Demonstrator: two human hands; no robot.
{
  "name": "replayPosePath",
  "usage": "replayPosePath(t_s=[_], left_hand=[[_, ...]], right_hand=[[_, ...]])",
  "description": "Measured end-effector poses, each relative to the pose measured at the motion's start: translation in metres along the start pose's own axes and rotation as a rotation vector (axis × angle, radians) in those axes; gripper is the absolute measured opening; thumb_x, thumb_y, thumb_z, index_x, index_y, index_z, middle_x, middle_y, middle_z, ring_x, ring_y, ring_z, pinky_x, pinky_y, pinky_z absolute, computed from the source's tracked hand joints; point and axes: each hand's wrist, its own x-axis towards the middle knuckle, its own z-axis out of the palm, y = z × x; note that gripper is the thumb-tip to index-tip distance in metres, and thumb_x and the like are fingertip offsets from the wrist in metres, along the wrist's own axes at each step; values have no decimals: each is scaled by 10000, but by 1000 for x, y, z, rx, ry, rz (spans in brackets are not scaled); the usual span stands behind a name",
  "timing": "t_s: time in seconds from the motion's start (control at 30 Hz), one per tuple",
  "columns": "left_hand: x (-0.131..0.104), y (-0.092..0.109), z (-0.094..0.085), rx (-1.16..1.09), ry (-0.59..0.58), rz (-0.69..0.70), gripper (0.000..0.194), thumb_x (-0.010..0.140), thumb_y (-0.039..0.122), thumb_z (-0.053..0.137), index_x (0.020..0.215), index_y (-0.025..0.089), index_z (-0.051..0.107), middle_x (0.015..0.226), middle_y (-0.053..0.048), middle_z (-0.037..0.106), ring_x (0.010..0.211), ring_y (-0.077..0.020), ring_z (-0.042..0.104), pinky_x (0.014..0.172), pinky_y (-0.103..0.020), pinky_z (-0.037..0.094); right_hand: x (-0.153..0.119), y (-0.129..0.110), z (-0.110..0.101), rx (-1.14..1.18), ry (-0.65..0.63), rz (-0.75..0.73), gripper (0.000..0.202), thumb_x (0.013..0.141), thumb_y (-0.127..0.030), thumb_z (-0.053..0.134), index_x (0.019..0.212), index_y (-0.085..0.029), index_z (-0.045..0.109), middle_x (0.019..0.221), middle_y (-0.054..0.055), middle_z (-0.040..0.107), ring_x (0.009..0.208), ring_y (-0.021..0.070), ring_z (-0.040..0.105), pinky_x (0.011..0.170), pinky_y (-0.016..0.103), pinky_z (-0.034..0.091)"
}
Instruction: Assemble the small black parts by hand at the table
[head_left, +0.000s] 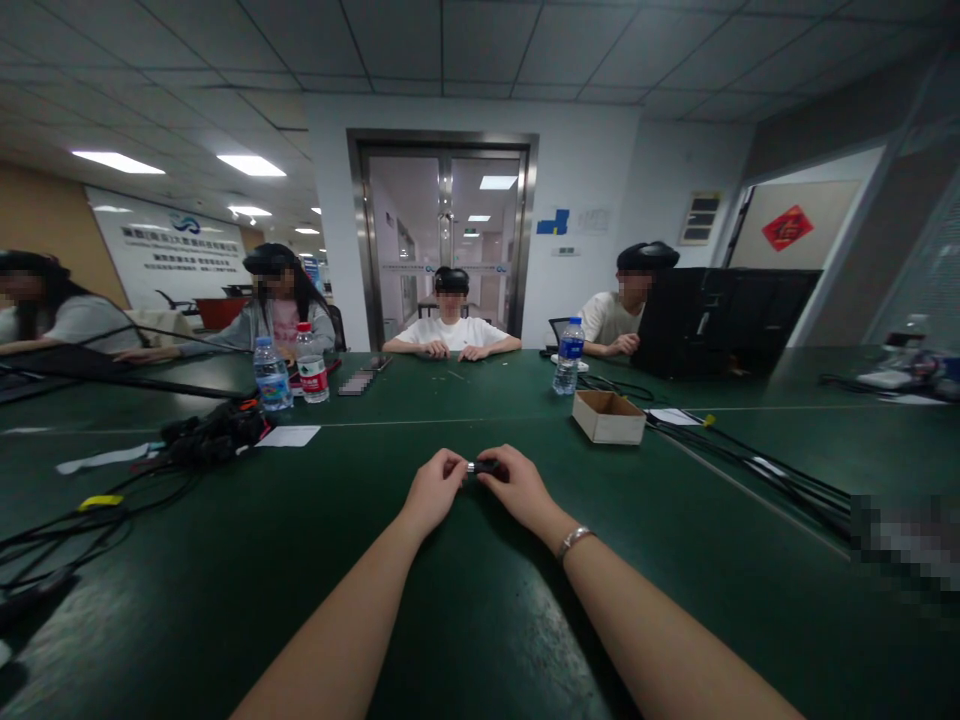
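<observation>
Over the green table, both of my hands meet around a small black cylinder (487, 467) with a silver end; its exact kind is too small to make out. My right hand (521, 488) grips the black part between thumb and fingers. A silver bracelet (575, 541) circles that wrist. My left hand (435, 490) is closed in a pinch at the silver end, and its fingertips hide whatever lies between them. A short stretch of silver and black shows in the gap between the hands.
An open cardboard box (607, 418) stands ahead to the right, beside a blue-capped bottle (568, 358). Two bottles (292, 372), papers and tangled black cables (214, 430) lie left. More cables (757, 465) run along the right. Several people wearing headsets sit around the table.
</observation>
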Motion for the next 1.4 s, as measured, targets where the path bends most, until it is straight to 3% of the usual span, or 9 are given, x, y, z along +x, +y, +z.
replayPosePath(t_s=[0.2,0.33,0.5,0.63,0.8,0.93,1.03,1.23,1.4], left_hand=[[4,-5,0,-80,26,138,208,737,242,628,940,196,622,998,-50,661,930,-184,609,840,-307,465],[3,-2,-2,-34,65,-5,333,792,409,577,1040,187,592,984,-65,658,883,-188,612,783,-302,464],[1,1,-3,144,-13,-12,420,861,515,392,775,177,626,737,-29,637,694,-170,580,683,-289,437],[2,-3,-2,12,-36,85,208,818,335,519,917,193,634,917,-40,663,862,-167,610,779,-277,465],[3,-3,0,-35,43,48,334,768,309,606,1081,198,573,986,-64,650,883,-174,620,793,-289,483],[0,4,-1,155,12,-15,368,850,505,441,878,185,620,843,-50,656,780,-185,600,709,-292,448],[-1,5,-1,232,-15,19,392,876,486,374,774,191,611,795,-37,643,752,-180,581,684,-287,424],[3,-5,3,38,-27,134,174,826,321,496,910,208,599,935,-34,650,872,-161,605,795,-272,456],[3,-5,3,35,30,72,296,816,373,529,1060,211,570,966,-47,636,885,-178,600,802,-300,465]], right_hand=[[0,1,1,10,17,-1,203,737,-150,652,936,-187,662,891,25,609,780,138,567,732,288,471],[0,3,1,21,15,7,200,744,-157,644,941,-191,659,908,27,610,794,142,574,738,293,476],[-1,2,0,24,1,8,197,754,-163,641,948,-191,656,914,29,603,788,141,572,733,294,479],[-1,0,0,17,6,8,189,746,-156,648,931,-193,658,892,24,600,770,137,566,724,291,477],[-1,0,0,15,14,4,196,739,-142,653,928,-192,658,886,24,602,768,138,564,720,290,473],[-1,0,0,15,4,5,190,749,-146,651,934,-189,658,899,26,599,778,139,566,727,288,472],[-1,0,1,5,3,-7,192,754,-142,646,940,-190,656,895,25,596,782,140,565,735,290,472],[0,2,2,-1,5,-5,198,740,-127,656,930,-181,656,884,25,597,763,135,566,721,281,470],[1,3,1,-1,8,-17,194,750,-135,646,936,-188,654,893,23,600,777,136,568,727,282,472]])
